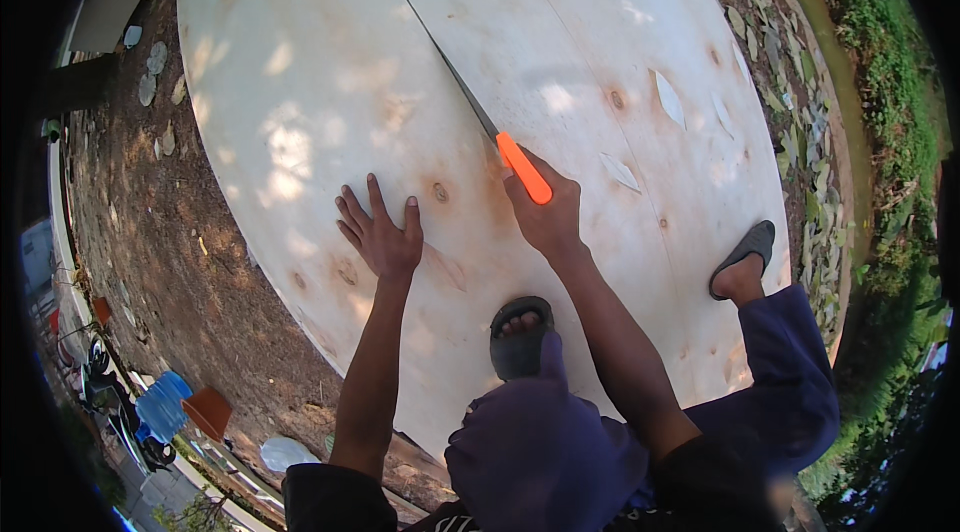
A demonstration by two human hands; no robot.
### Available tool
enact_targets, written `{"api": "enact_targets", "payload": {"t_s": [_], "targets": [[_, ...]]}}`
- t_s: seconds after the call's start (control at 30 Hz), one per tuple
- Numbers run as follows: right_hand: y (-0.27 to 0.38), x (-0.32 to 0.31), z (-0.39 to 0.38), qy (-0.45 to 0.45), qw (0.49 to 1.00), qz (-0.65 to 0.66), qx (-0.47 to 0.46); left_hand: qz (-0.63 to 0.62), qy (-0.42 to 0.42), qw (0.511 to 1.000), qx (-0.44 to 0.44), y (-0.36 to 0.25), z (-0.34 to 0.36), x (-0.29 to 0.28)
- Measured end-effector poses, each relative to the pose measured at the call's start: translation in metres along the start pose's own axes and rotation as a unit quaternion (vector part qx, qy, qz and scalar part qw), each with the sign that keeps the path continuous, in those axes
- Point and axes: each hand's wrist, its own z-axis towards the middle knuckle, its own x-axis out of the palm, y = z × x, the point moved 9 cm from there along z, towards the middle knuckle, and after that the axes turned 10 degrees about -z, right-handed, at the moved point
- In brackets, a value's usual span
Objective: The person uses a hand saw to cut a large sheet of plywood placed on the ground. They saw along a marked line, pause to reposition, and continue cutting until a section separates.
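A large pale plywood sheet [560, 22] fills the middle of the view, with brown knots and patches of sunlight on it. My right hand [548, 214] is closed round the orange handle of a handsaw [524, 168]. The saw's thin dark blade points away to the upper left and lines up with a dark line running to the sheet's far end. Whether its teeth are in the wood cannot be made out. My left hand [385, 237] rests on the sheet left of the saw, fingers spread, holding nothing.
My sandalled feet, one at the middle [520, 337] and one at the right [745, 257], are on the sheet. Dry leaves [670, 100] lie on it. Brown soil [190, 262] borders the left; a leaf-strewn strip and green plants [880, 62] border the right. A blue container [163, 404] stands lower left.
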Motion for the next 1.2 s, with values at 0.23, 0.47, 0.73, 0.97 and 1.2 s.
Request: {"api": "enact_targets", "payload": {"t_s": [0.23, 0.47, 0.73, 0.97, 1.2], "targets": [[0.017, -0.022, -0.03, 0.011, 1.0, 0.009, 0.005, 0.008, -0.01, 1.0, -0.002, 0.013, -0.001, -0.011], [0.021, -0.055, -0.041, 0.048, 0.995, -0.035, 0.081, -0.147, 0.007, 0.988, 0.044, -0.07, 0.0, 0.014], [0.04, -0.066, -0.081, 0.042, 0.991, -0.03, 0.123, -0.144, 0.0, 0.988, 0.054, -0.108, -0.008, 0.047], [0.031, -0.081, -0.137, 0.02, 0.995, -0.079, 0.062, -0.07, 0.015, 0.99, 0.124, -0.117, -0.008, 0.052], [0.02, -0.081, -0.131, 0.025, 0.995, -0.086, 0.044, -0.069, 0.045, 0.98, 0.18, -0.118, -0.001, 0.046]]}}
